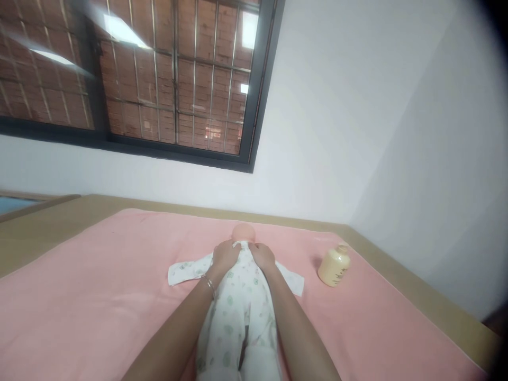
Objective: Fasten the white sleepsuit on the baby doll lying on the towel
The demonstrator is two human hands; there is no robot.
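In the head view, a baby doll (243, 232) lies on a pink blanket (99, 296), midway across it, its smooth head near the far edge and its legs toward the camera; over its body is a white romper (234, 301) with a small green print, both sleeves spread outward; the left hand (227, 257) rests at one side of the romper's neckline and the right hand (262, 257) at the other, thumbs turned inward over the chest; the remaining fingers are mostly hidden, so I cannot tell whether either hand grips the cloth or merely lies against it; a bracelet (209, 286) circles the left wrist; a pale yellow bottle (334, 266) with dark lettering stands on the blanket to the right, apart from the doll; beyond the blanket are a white wall (317, 121) and a dark-framed window (246, 164) showing metal bars and brickwork.
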